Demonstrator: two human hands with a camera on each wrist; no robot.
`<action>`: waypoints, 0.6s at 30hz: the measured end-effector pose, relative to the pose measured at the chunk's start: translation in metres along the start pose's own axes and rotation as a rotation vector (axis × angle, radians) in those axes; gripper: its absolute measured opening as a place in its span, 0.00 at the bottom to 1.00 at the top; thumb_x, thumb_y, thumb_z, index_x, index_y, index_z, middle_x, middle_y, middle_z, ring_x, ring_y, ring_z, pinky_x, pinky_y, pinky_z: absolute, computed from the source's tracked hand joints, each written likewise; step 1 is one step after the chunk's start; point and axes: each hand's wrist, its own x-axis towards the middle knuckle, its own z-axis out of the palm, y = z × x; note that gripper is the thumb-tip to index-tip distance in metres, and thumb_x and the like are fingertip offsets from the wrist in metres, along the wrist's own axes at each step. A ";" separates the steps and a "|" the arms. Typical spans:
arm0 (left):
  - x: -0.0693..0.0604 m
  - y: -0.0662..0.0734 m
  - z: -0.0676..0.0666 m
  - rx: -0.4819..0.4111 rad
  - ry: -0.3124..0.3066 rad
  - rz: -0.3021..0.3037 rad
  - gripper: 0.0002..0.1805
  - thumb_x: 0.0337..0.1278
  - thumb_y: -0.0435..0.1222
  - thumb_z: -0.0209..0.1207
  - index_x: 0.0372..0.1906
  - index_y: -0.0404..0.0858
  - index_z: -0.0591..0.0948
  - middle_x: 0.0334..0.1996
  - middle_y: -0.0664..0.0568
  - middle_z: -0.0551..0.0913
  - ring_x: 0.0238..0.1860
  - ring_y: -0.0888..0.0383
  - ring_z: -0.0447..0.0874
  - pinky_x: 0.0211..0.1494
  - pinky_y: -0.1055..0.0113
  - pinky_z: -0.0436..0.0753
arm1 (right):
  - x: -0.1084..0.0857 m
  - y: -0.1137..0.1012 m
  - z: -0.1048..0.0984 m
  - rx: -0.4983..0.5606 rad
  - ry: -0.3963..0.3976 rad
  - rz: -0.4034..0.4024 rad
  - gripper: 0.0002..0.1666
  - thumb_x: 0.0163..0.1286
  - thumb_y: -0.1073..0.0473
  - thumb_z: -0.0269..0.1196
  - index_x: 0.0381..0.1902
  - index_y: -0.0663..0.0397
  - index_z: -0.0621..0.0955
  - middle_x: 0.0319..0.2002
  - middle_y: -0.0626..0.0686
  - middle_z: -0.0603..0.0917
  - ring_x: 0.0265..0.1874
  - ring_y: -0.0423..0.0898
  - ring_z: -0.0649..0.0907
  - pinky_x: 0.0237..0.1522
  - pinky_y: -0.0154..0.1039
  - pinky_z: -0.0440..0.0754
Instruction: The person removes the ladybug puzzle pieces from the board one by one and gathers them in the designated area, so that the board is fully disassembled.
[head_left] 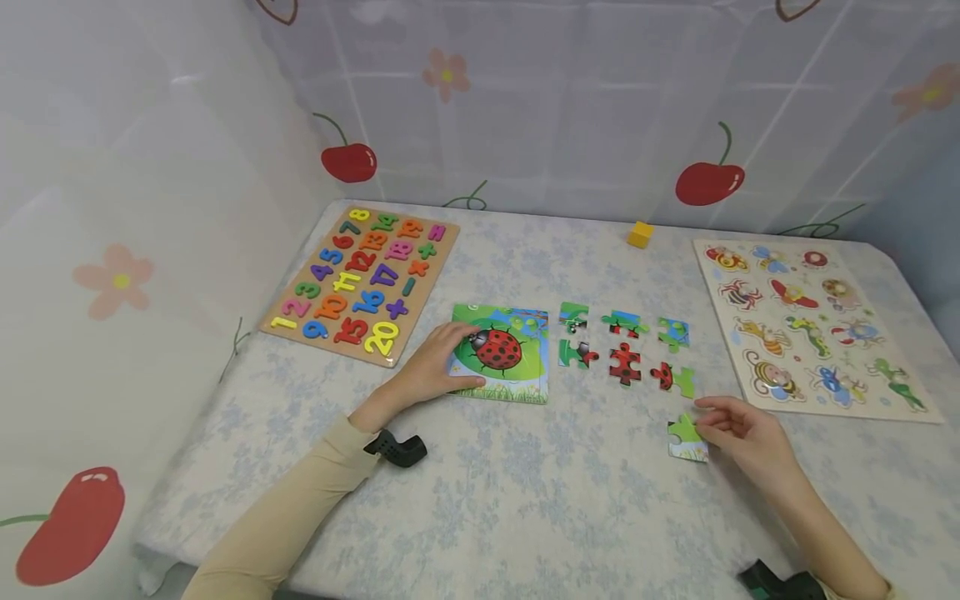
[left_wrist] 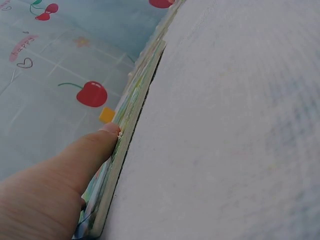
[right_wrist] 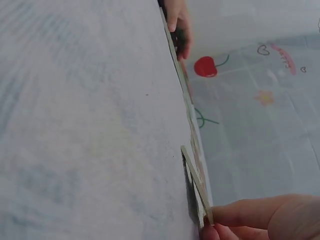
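Observation:
My left hand (head_left: 431, 362) rests on the left side of a square ladybug puzzle board (head_left: 521, 383), thumb and fingers spread over it. In the left wrist view the thumb touches the board's edge. My right hand (head_left: 753, 437) pinches the corner of a green puzzle piece (head_left: 686, 446) between thumb and fingers. The right wrist view shows this piece (right_wrist: 197, 185) edge-on, tilted with one side raised from the table. Several loose pieces lie in two rows between the hands, among them a red spotted piece (head_left: 625, 364) and a red-and-green piece (head_left: 682, 381).
A wooden number board (head_left: 401, 337) lies at the left, and an insect peg board (head_left: 817, 400) at the right. Near the back edge sits a small yellow block (head_left: 640, 235). A patterned cloth covers the table (head_left: 525, 492); printed curtains (head_left: 540, 108) hang behind.

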 end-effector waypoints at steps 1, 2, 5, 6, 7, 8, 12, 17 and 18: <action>0.000 0.000 0.000 0.001 0.000 0.001 0.45 0.49 0.51 0.68 0.71 0.43 0.62 0.69 0.47 0.63 0.71 0.47 0.58 0.70 0.46 0.64 | 0.000 0.000 0.000 -0.017 0.003 0.002 0.18 0.65 0.65 0.62 0.52 0.68 0.78 0.26 0.39 0.81 0.25 0.29 0.77 0.26 0.26 0.75; 0.000 0.000 0.000 0.000 0.000 0.001 0.45 0.49 0.51 0.68 0.70 0.43 0.62 0.69 0.47 0.63 0.71 0.47 0.58 0.70 0.46 0.64 | 0.000 -0.001 0.000 -0.036 0.008 0.000 0.18 0.65 0.65 0.63 0.51 0.68 0.78 0.27 0.43 0.82 0.25 0.29 0.76 0.26 0.26 0.75; 0.000 -0.001 0.000 -0.005 0.002 0.006 0.45 0.49 0.51 0.68 0.70 0.43 0.63 0.68 0.46 0.63 0.71 0.47 0.59 0.70 0.46 0.64 | -0.001 -0.004 -0.001 -0.090 0.023 -0.001 0.16 0.65 0.63 0.63 0.49 0.65 0.80 0.27 0.47 0.82 0.25 0.28 0.75 0.27 0.26 0.74; 0.000 -0.001 0.001 -0.008 0.003 0.008 0.45 0.48 0.50 0.68 0.70 0.43 0.63 0.68 0.46 0.64 0.70 0.47 0.59 0.70 0.46 0.64 | 0.000 -0.007 -0.001 -0.097 0.023 -0.001 0.15 0.65 0.63 0.62 0.49 0.65 0.80 0.27 0.45 0.81 0.25 0.28 0.75 0.27 0.26 0.74; 0.000 -0.001 0.001 -0.008 0.004 0.009 0.45 0.48 0.50 0.68 0.70 0.43 0.63 0.68 0.46 0.64 0.70 0.47 0.59 0.70 0.46 0.65 | 0.000 -0.010 0.000 -0.100 0.019 -0.004 0.15 0.66 0.62 0.62 0.48 0.64 0.81 0.27 0.43 0.81 0.25 0.29 0.75 0.26 0.26 0.74; 0.000 -0.001 0.001 -0.009 0.005 0.010 0.45 0.48 0.51 0.68 0.70 0.43 0.63 0.68 0.46 0.64 0.70 0.47 0.60 0.70 0.46 0.65 | 0.001 -0.014 0.000 -0.098 0.012 -0.015 0.14 0.66 0.62 0.62 0.48 0.64 0.81 0.28 0.42 0.80 0.25 0.29 0.75 0.26 0.27 0.74; -0.001 -0.002 0.001 -0.007 0.012 0.014 0.45 0.48 0.51 0.68 0.70 0.43 0.63 0.68 0.47 0.64 0.70 0.47 0.60 0.70 0.46 0.65 | 0.009 -0.034 0.010 -0.063 -0.073 -0.096 0.13 0.67 0.63 0.60 0.47 0.64 0.81 0.30 0.47 0.82 0.25 0.31 0.77 0.25 0.30 0.75; 0.000 -0.002 0.001 -0.017 0.016 0.025 0.45 0.48 0.51 0.68 0.70 0.43 0.63 0.68 0.46 0.64 0.70 0.47 0.60 0.69 0.46 0.65 | 0.024 -0.067 0.037 0.008 -0.210 -0.159 0.12 0.67 0.64 0.60 0.46 0.65 0.81 0.36 0.60 0.85 0.28 0.36 0.79 0.27 0.31 0.77; 0.000 -0.002 0.001 -0.026 0.013 0.024 0.44 0.49 0.51 0.68 0.70 0.43 0.63 0.68 0.46 0.64 0.70 0.47 0.60 0.69 0.46 0.65 | 0.028 -0.074 0.043 0.021 -0.228 -0.170 0.12 0.67 0.65 0.60 0.46 0.65 0.81 0.37 0.60 0.85 0.29 0.36 0.80 0.29 0.31 0.78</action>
